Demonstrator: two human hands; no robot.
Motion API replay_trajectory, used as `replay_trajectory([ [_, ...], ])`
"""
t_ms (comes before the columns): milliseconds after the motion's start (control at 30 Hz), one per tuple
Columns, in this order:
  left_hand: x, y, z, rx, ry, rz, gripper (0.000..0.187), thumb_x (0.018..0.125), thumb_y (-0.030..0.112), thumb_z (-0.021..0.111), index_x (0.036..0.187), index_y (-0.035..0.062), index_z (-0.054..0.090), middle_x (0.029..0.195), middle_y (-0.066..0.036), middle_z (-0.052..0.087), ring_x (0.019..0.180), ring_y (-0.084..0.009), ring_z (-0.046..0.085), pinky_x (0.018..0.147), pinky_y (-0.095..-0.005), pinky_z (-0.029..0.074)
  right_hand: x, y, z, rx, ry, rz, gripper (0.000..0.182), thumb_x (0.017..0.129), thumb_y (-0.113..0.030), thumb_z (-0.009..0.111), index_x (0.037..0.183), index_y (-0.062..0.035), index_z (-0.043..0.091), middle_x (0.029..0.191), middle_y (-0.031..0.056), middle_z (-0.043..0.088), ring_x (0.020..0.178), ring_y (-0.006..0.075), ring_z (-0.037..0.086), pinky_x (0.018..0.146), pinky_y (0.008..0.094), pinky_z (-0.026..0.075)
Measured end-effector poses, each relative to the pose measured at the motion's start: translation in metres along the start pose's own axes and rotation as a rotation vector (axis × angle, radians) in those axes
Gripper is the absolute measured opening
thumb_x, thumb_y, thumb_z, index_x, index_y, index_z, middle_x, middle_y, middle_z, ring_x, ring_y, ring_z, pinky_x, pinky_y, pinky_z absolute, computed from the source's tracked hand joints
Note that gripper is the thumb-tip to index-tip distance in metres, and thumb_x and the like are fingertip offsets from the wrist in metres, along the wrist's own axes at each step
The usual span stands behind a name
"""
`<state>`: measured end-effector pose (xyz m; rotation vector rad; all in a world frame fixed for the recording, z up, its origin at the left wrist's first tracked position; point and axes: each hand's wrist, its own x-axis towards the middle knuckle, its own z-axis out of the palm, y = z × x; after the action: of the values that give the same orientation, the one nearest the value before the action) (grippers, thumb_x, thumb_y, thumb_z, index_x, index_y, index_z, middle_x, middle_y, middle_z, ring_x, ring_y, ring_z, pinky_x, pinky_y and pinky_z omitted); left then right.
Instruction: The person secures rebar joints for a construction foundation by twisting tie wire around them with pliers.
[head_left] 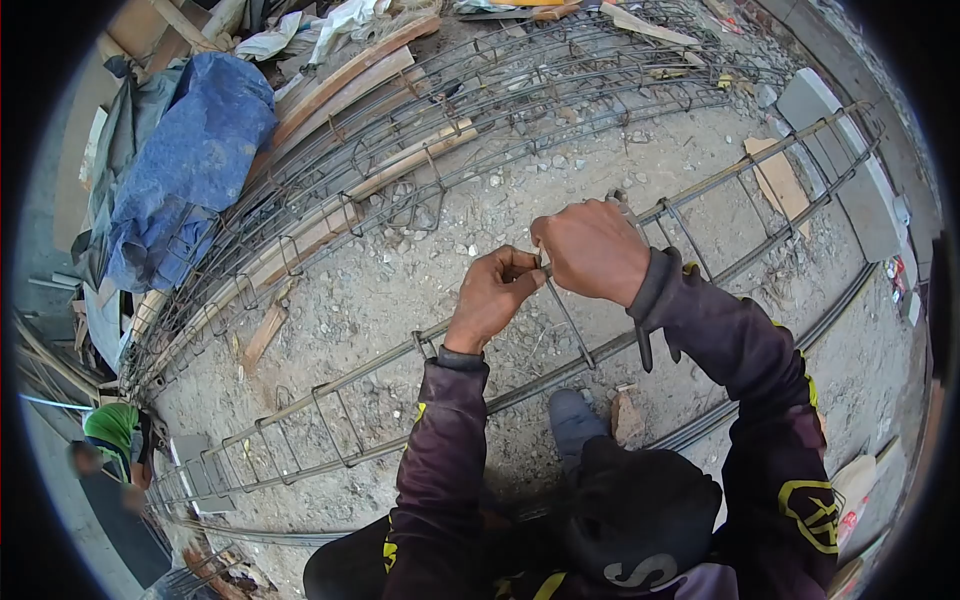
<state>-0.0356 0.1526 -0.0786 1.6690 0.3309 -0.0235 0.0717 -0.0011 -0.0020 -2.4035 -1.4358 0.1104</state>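
Note:
A long rebar cage [390, 455] of steel bars and wire stirrups runs diagonally across the ground before me. My left hand [492, 298] is closed in a pinch at the upper bar, thumb and fingertips at the top corner of a stirrup [568, 318]. Right beside it, my right hand [592, 248] is curled into a fist over the same bar, knuckles up. A small dull-metal end [622, 203] pokes out past the right fist; what the fist holds is mostly hidden, and I cannot tell its kind.
More rebar cages [560, 80] lie at the back among wooden planks [350, 90]. A blue tarp [195, 165] is heaped at the left. Grey blocks [835, 160] sit under the cage's right end. Loose bars [690, 432] run nearer me. Another person [115, 440] crouches at the far left.

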Motion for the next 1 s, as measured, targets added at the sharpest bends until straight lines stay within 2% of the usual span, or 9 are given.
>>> replay_trajectory([
  [167, 0.008, -0.007, 0.008, 0.089, 0.127, -0.099, 0.014, 0.083, 0.009, 0.076, 0.083, 0.0004, 0.065, 0.078, -0.003, 0.066, 0.071, -0.0088, 0.058, 0.067, -0.0256, 0.047, 0.044, 0.047, -0.006, 0.051, -0.183, -0.242, 0.013, 0.082, -0.016, 0.067, 0.091, -0.0095, 0.074, 0.074, 0.0124, 0.07, 0.073, 0.0344, 0.068, 0.067, 0.0451, 0.051],
  [333, 0.013, -0.008, 0.009, 0.063, 0.128, -0.15, 0.015, 0.082, 0.009, 0.077, 0.079, 0.002, 0.064, 0.074, -0.002, 0.065, 0.067, -0.0085, 0.056, 0.064, -0.0254, 0.046, 0.071, 0.049, -0.024, -0.063, -0.507, -0.245, 0.018, 0.083, -0.025, 0.07, 0.09, -0.0086, 0.074, 0.081, 0.0134, 0.071, 0.084, 0.0339, 0.068, 0.075, 0.0454, 0.051],
  [433, 0.013, -0.005, 0.009, 0.069, 0.141, -0.161, 0.015, 0.081, 0.009, 0.077, 0.078, 0.0022, 0.064, 0.074, -0.002, 0.066, 0.067, -0.0085, 0.056, 0.064, -0.0256, 0.046, 0.076, 0.051, -0.025, -0.081, -0.53, -0.292, 0.019, 0.084, -0.025, 0.07, 0.091, -0.0078, 0.073, 0.084, 0.0142, 0.071, 0.085, 0.0347, 0.068, 0.076, 0.0452, 0.051],
  [467, 0.013, -0.005, 0.009, 0.073, 0.148, -0.17, 0.016, 0.081, 0.01, 0.077, 0.077, 0.0021, 0.064, 0.074, -0.003, 0.066, 0.067, -0.0091, 0.056, 0.064, -0.0261, 0.046, 0.075, 0.054, -0.024, -0.122, -0.493, -0.332, 0.02, 0.088, -0.025, 0.066, 0.095, -0.0072, 0.072, 0.09, 0.0148, 0.069, 0.086, 0.036, 0.067, 0.077, 0.0461, 0.051],
  [567, 0.011, -0.004, 0.009, 0.104, 0.152, -0.16, 0.018, 0.08, 0.012, 0.077, 0.077, 0.0019, 0.063, 0.073, -0.004, 0.067, 0.067, -0.0099, 0.057, 0.064, -0.0267, 0.045, 0.046, 0.066, -0.038, -0.006, 0.18, -0.265, 0.02, 0.091, -0.023, 0.064, 0.102, -0.0068, 0.071, 0.093, 0.0133, 0.067, 0.082, 0.0318, 0.067, 0.074, 0.0425, 0.051],
  [633, 0.01, -0.001, 0.01, 0.144, 0.178, -0.152, 0.018, 0.08, 0.013, 0.077, 0.077, 0.0017, 0.063, 0.073, -0.004, 0.067, 0.067, -0.0104, 0.057, 0.064, -0.0269, 0.045, 0.006, 0.056, -0.053, 0.231, 0.453, 0.195, 0.021, 0.091, -0.021, 0.068, 0.108, -0.0072, 0.067, 0.099, 0.0125, 0.066, 0.081, 0.0322, 0.068, 0.071, 0.042, 0.052],
  [700, 0.009, -0.001, 0.012, 0.154, 0.189, -0.141, 0.018, 0.081, 0.013, 0.076, 0.077, 0.0015, 0.063, 0.073, -0.004, 0.067, 0.067, -0.0105, 0.058, 0.064, -0.0269, 0.045, -0.044, 0.047, -0.049, 0.087, 0.426, 0.544, 0.03, 0.089, -0.018, 0.07, 0.116, -0.0055, 0.062, 0.093, 0.0137, 0.064, 0.08, 0.0311, 0.067, 0.068, 0.0396, 0.052],
  [833, 0.014, -0.021, 0.011, 0.127, 0.185, -0.102, 0.02, 0.08, 0.022, 0.076, 0.078, 0.0052, 0.066, 0.072, -0.003, 0.067, 0.066, -0.0129, 0.059, 0.063, -0.0305, 0.044, -0.114, 0.025, 0.013, 0.022, 0.314, 0.489, 0.067, 0.078, -0.032, 0.079, 0.13, 0.0004, 0.052, 0.092, 0.0184, 0.065, 0.071, 0.0367, 0.067, 0.065, 0.0428, 0.054],
  [1000, 0.009, -0.015, 0.01, 0.062, 0.165, -0.062, 0.02, 0.08, 0.025, 0.076, 0.079, 0.0068, 0.068, 0.071, -0.001, 0.067, 0.065, -0.0119, 0.059, 0.062, -0.0308, 0.043, -0.112, 0.027, 0.027, 0.095, 0.337, 0.595, 0.064, 0.073, -0.026, 0.074, 0.126, 0.0036, 0.056, 0.095, 0.0233, 0.068, 0.081, 0.0391, 0.069, 0.068, 0.0449, 0.056],
])
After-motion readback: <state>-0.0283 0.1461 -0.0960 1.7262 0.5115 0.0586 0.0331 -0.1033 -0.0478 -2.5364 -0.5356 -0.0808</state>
